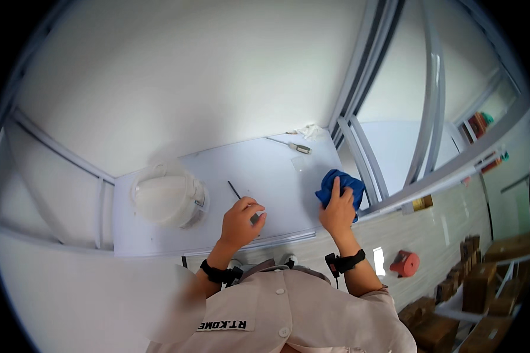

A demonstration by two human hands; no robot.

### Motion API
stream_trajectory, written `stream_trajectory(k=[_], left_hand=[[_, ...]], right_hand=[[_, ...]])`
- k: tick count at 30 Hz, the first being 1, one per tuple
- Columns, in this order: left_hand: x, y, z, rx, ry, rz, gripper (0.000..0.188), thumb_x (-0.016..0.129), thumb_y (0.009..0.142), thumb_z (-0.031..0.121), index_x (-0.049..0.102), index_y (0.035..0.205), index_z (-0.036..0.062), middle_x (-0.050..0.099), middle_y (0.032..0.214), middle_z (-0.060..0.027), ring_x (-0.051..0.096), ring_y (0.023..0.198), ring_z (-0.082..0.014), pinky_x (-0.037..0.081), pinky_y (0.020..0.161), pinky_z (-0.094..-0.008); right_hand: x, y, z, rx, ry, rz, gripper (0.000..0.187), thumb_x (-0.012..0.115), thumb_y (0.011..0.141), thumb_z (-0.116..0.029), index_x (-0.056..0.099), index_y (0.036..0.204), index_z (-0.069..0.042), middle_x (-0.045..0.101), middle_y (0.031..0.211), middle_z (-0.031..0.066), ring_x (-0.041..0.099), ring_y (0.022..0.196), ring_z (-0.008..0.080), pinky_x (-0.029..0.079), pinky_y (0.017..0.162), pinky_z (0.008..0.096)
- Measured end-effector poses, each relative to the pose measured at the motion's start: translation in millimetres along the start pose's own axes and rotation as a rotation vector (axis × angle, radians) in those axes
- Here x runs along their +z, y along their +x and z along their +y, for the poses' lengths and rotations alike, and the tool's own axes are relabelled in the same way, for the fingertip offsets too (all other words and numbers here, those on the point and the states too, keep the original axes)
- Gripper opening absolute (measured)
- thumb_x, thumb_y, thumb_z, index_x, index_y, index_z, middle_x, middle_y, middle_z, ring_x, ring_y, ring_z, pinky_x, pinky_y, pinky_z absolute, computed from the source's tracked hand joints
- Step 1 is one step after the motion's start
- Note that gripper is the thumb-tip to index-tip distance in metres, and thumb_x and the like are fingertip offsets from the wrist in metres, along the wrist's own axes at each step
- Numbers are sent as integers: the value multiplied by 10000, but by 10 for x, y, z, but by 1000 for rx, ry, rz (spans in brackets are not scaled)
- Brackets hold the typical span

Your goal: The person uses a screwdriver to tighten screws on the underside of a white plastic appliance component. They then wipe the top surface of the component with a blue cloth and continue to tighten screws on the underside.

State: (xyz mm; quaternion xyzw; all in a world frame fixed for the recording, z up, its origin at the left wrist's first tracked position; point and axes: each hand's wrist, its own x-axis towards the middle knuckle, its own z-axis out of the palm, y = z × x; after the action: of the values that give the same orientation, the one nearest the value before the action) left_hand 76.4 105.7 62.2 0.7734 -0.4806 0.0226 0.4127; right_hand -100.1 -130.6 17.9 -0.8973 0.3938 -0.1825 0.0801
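Head view: the right hand lies flat on a blue cloth near the right edge of the white table; its grip is pressed down on the cloth with the forefinger stretched forward over the top, the other fingers curled at the cloth's near side; the cloth is bunched and crumpled, deep blue, and sits just beside the grey window frame. The left hand rests near the table's middle, grip pinched together on a small grey object too small to make out; a thin dark rod lies just ahead of it, its long axis running away and to the left. The cloth lies to the right of the left hand, well apart; the right hand is the nearer, already on it. A white plastic bucket with a lid stands to the left; a screwdriver lies at the far edge, beside a scrap of white rag.
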Motion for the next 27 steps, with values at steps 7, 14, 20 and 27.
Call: stream_trajectory(k=[7,14,20,27], left_hand=[[171,-151,113,-131,72,8,132,786,867,147,742,975,85,678,1013,-35,687,820,-226,559,699,-340],[198,-211,94,-238,111,26,127,783,874,169,745,974,100,676,1029,-23,679,808,-228,557,699,-360],[92,-184,78,-221,125,91,107,781,872,163,736,951,108,667,1003,-17,680,805,-234,554,683,-370],[-355,-296,-29,-93,177,287,118,791,838,115,740,945,110,686,1013,-26,664,776,-216,545,664,-343]], right_hand=[[435,251,238,-225,-33,-388,982,819,799,-538,437,1615,-146,490,1466,273,523,1237,464,515,978,554],[810,179,540,-397,-110,-184,820,770,846,-556,533,1562,-235,474,1494,253,465,1275,438,361,1013,582],[870,269,555,-388,-101,-187,819,767,850,-561,521,1569,-254,461,1505,249,451,1291,428,349,1033,563],[670,348,317,-239,-166,-382,880,823,824,-501,479,1595,-253,379,1571,268,401,1355,453,332,1087,579]])
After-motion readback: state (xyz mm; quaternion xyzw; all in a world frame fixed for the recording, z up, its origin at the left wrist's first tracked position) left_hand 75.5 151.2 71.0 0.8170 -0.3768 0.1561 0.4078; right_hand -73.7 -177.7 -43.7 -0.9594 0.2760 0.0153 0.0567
